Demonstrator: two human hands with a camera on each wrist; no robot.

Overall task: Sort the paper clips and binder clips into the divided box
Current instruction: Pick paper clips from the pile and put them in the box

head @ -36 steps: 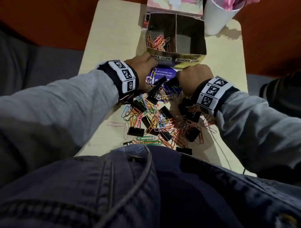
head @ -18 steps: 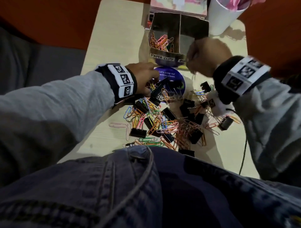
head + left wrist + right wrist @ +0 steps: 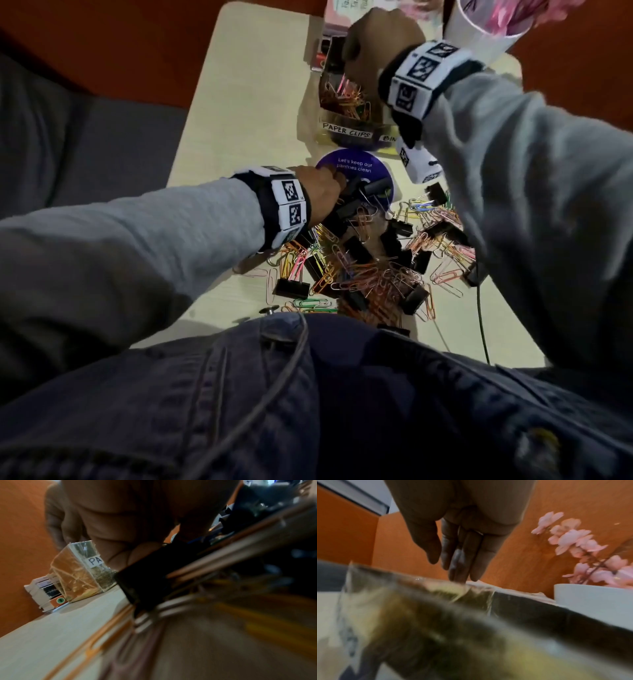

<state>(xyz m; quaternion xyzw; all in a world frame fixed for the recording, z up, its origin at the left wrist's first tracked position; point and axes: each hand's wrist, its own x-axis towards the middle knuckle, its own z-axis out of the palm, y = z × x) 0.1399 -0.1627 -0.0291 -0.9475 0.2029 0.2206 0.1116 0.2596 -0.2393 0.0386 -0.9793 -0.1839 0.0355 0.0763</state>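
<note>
A heap of coloured paper clips and black binder clips [image 3: 370, 270] lies on the pale table [image 3: 246, 113]. The clear divided box [image 3: 346, 132], labelled PAPER CLIPS on its left half, stands behind the heap, with paper clips [image 3: 346, 99] in that left compartment. My left hand [image 3: 322, 185] is at the heap's far left edge, its curled fingers [image 3: 137, 550] on a black binder clip [image 3: 145, 577]. My right hand [image 3: 380, 37] hovers over the box [image 3: 522, 601]; its fingers [image 3: 462, 561] point straight down and hold nothing that I can see.
A round purple sticker [image 3: 356, 164] lies between box and heap. A white pot with pink flowers [image 3: 486, 31] stands right of the box, and a stack of small packs [image 3: 46, 592] behind it. A thin cable [image 3: 481, 325] runs off the right front edge.
My right hand has lifted off the heap and travelled up over the box, where its fingers now hang straight. My left hand has stayed at the heap.
</note>
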